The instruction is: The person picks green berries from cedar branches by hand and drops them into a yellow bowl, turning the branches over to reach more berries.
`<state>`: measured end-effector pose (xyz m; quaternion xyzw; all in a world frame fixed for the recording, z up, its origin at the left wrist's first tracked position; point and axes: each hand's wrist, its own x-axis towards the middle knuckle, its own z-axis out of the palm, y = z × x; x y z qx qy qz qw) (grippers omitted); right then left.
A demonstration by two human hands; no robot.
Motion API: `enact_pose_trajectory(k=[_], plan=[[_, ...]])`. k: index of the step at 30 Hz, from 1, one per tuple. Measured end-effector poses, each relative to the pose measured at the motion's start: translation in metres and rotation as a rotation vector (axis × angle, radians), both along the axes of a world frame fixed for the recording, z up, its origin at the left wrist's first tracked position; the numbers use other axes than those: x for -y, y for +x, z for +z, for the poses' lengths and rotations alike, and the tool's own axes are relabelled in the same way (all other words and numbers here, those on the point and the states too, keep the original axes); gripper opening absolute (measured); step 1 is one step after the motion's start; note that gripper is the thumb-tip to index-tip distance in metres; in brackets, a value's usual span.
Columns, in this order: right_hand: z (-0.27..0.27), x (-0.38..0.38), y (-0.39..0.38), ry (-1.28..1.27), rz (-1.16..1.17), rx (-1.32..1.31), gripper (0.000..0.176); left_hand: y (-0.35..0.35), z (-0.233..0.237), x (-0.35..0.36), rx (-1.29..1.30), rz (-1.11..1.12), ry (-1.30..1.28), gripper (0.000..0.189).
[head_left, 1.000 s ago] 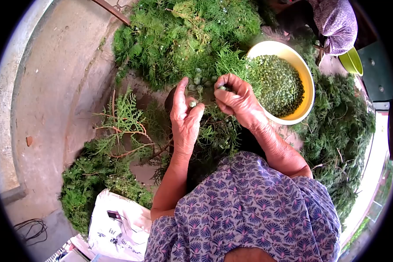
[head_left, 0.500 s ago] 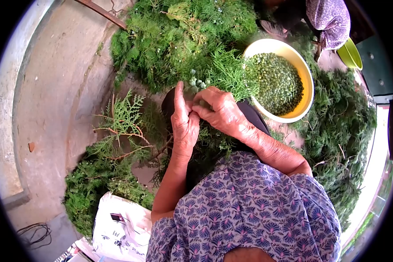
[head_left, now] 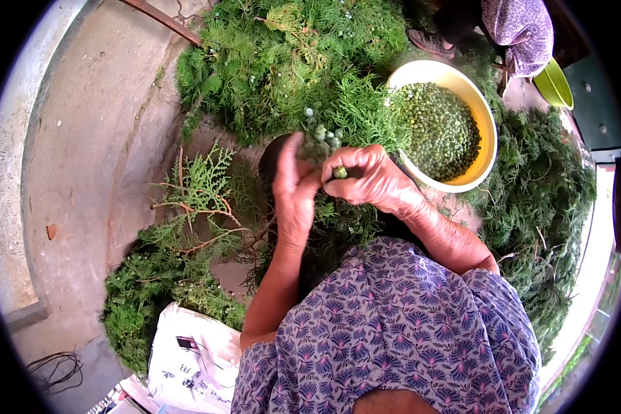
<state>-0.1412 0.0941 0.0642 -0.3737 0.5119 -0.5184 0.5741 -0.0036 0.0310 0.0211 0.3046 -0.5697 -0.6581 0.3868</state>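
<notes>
Cone sprig: one, held up between both hands, just at 12 o'clock of them; pale green cones bunch at its tip, too close-packed to count
Green cone: one, apart from the bunch, at 5 o'clock of it
Hands: two of the person's own; left hand at 9 o'clock of the green cone, right hand at 3 o'clock of it
Left fingers: curled narrow about the stem of the cone sprig; thumb standing upward; fingertips meeting those of the right hand
Right fingers: folded tight; thumb and forefinger pinch the green cone
Yellow bowl: one, at 2 o'clock of the hands, near the right knuckles; loose green cones fill it well up its wall
Branch heaps: three; one at 12 o'clock, one at 3 to 4 o'clock, one at 7 o'clock of the hands
Loose branch: one, at 9 o'clock of the left hand, lying on bare concrete
Other person: one, at 1 o'clock by the frame's edge; only patterned cloth and a shoe show
Green bowl: one, just beside that person
White bag: one, at 7 o'clock, beside the patterned dress
Change: half a second ago the hands were pressed together with no cone showing in the right fingers; now the right hand has drawn toward 3 o'clock with the green cone in its pinch; a second ago the left hand lay open; bowl and heaps lie as before
</notes>
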Motion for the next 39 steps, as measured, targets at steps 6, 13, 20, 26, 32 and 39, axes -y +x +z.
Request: enact_pose_trajectory(k=[6,13,20,26,32,39], plan=[[-0.004,-0.018,-0.035,-0.066,-0.197,0.368,0.011,0.003,0.009,0.001,0.103,0.121,-0.083,0.047],[-0.042,-0.064,-0.156,0.076,-0.716,-0.655,0.036,-0.004,-0.006,0.004,-0.202,0.389,0.058,0.011],[-0.084,-0.082,-0.194,0.26,-0.855,-1.043,0.035,-0.004,-0.001,0.006,-0.2,0.512,0.169,0.009],[-0.051,-0.043,-0.134,0.067,-0.711,-0.875,0.026,-0.003,-0.012,0.018,0.289,0.345,-0.199,0.006],[-0.025,-0.022,-0.099,-0.055,-0.604,-0.825,0.022,-0.015,0.003,0.019,0.773,0.242,-0.577,0.016],[-0.002,-0.003,-0.057,-0.415,-0.58,-0.808,0.015,-0.011,-0.015,0.023,0.378,0.201,-0.351,0.01]])
